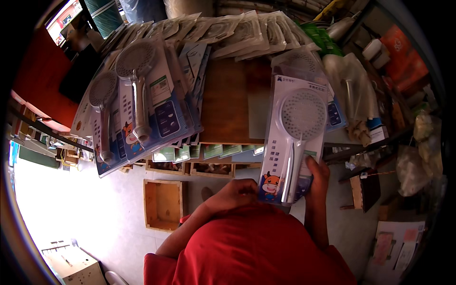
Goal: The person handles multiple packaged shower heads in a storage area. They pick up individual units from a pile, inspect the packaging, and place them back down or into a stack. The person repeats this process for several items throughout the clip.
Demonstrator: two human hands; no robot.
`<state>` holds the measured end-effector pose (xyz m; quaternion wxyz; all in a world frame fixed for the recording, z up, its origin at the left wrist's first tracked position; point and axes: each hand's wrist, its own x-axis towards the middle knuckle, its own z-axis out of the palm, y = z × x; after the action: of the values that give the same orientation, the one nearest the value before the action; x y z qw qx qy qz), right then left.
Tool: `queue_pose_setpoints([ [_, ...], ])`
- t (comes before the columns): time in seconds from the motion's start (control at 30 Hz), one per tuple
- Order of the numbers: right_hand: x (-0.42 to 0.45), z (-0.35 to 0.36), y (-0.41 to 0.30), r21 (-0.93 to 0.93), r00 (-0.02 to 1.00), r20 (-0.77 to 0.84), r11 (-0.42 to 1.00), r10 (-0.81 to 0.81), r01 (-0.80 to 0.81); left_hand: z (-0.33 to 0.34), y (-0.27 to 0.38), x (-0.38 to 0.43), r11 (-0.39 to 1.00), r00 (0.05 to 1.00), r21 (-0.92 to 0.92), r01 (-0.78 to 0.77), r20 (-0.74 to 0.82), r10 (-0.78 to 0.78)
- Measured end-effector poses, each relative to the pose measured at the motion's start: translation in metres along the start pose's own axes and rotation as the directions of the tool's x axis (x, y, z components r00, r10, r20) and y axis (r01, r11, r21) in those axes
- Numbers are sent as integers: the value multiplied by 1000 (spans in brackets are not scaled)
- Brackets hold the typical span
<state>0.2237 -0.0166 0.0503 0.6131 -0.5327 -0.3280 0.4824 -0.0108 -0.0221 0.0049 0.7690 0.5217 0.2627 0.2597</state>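
A hand-held shower head in a clear blister pack [302, 117] is held upright before my chest, over the table's front edge. My right hand [317, 178] grips the pack's lower right edge, thumb on the front and fingers behind. The pack's card shows a cartoon bull and printed writing. My left hand [244, 190] is curled against the pack's lower left edge; its fingertips are partly hidden, so I cannot tell if it grips. Behind the held pack, another packed shower head [297, 63] lies on the table. More shower head packs [137, 67] overlap in a stack on the left.
Flat bagged coils, apparently hoses [242, 32], line the back of the wooden tabletop [224, 99]. A plastic-bagged item [351, 85] lies at the right. Below are green-and-white packs [210, 151], small wooden drawers [212, 169], a wooden box [164, 205] and a dark wooden stool [367, 192].
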Motion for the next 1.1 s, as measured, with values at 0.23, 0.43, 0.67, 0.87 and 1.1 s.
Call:
queue_pose_setpoints([
  [0.23,11,23,3,16,995,75,997,70,-71,-4,-3,-12,989,998,-148,23,-57,-32],
  [0.43,22,23,15,11,965,180,981,188,-193,-8,-10,-15,959,994,-283,-9,-107,-23],
  [0.67,26,24,22,-24,947,182,964,263,-263,-7,-5,-14,920,993,-393,-11,-113,-37],
  [0.87,18,7,25,-92,926,268,964,267,-251,-7,-2,-13,900,996,-436,14,-73,-51],
  [1.1,-3,-17,13,-348,865,312,895,393,-281,-11,-3,-8,944,999,-329,-11,39,25],
])
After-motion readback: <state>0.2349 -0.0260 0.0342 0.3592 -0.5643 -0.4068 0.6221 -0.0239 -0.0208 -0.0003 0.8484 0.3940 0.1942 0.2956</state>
